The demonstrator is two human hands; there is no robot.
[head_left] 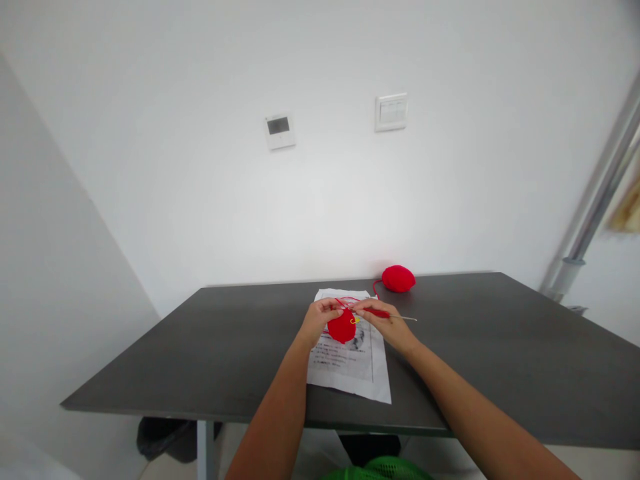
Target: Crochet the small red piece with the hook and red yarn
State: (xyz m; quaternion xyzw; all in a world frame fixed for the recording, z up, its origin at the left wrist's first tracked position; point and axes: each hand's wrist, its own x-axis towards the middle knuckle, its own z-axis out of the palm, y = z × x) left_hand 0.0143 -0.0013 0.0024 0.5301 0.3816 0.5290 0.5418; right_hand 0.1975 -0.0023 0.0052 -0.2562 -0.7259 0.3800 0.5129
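My left hand (320, 320) pinches the upper left edge of a round red crochet piece (342, 327). In my right hand (383, 321) is a crochet hook (404, 317) with a red grip; its metal far end sticks out to the right, and its working tip meets the top edge of the piece. A small yellow stitch marker (355, 321) hangs at the right side of the red piece. Red yarn loops over the fingers and trails back to a ball of red yarn (399, 279) near the wall.
A printed paper sheet (350, 385) lies under my hands on the dark grey table (225, 360). The wall behind carries a thermostat (280, 131) and a light switch (391, 112). Below the table at left sits a black-lined bin (167, 437).
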